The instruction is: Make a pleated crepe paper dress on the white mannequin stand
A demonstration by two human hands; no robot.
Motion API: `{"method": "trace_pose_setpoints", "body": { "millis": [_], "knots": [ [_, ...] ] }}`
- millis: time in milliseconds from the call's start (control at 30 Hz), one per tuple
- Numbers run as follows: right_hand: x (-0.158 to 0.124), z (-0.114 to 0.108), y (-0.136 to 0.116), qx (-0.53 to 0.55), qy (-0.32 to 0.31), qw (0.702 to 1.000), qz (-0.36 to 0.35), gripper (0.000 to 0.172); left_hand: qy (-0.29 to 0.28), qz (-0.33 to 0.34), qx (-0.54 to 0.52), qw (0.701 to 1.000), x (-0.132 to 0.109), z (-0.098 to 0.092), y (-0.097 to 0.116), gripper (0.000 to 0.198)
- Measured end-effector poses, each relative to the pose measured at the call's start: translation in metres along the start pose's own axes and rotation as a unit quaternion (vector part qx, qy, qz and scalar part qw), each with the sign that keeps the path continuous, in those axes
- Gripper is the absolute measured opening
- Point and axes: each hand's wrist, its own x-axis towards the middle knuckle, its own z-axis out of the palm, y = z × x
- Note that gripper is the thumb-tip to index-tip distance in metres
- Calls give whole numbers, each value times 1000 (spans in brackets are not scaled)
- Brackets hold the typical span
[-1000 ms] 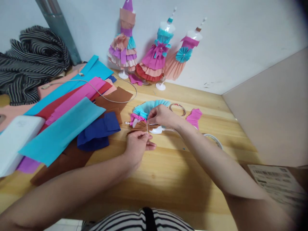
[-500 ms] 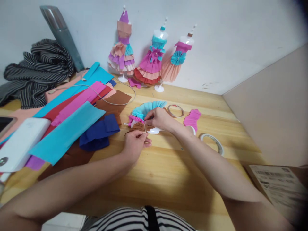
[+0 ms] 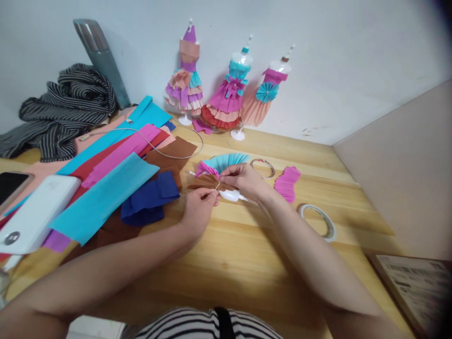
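Observation:
A small dress form lies on its side on the table between my hands, with its white base [image 3: 231, 195] toward the right. It carries a pink gathered band [image 3: 207, 169], turquoise pleated crepe paper [image 3: 229, 161] and brown pleated crepe paper [image 3: 202, 182]. My left hand [image 3: 200, 207] pinches the near end of a thin pale strip [image 3: 217, 186], just below the brown pleats. Thumb and fingertips of my right hand [image 3: 245, 181] close on the strip's far end beside the pleats. Whether the strip goes around the form is hidden.
Three dressed forms, one with a pink and turquoise dress [image 3: 229, 94], stand against the wall. Coloured crepe sheets [image 3: 104, 197], a white power bank [image 3: 38, 212] and a cable lie left. Tape rolls [image 3: 330, 226] and a pink paper piece [image 3: 287, 183] lie right.
The view has tilted slightly, so everything sits lower and further right. The pale strip now slants instead of standing nearly vertical. More brown pleating shows between my hands.

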Motion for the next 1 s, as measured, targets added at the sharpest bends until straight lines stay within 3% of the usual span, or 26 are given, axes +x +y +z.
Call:
{"method": "trace_pose_setpoints", "body": {
  "millis": [167, 333, 700, 1000],
  "knots": [
    [-2, -6, 1, 129, 26, 991, 23, 25, -4, 53, 13, 998, -1, 7, 10, 9],
    [-3, -12, 1, 212, 39, 976, 32, 23, -11, 83, -1, 997, 3, 15, 14, 9],
    [-6, -23, -2, 301, 43, 952, -19, 18, -66, 58, -138, 987, 13, 29, 13, 6],
    [-11, -22, -7, 338, 52, 939, -45, 17, -91, 77, -154, 981, 19, 29, 20, 7]
  ]
}}
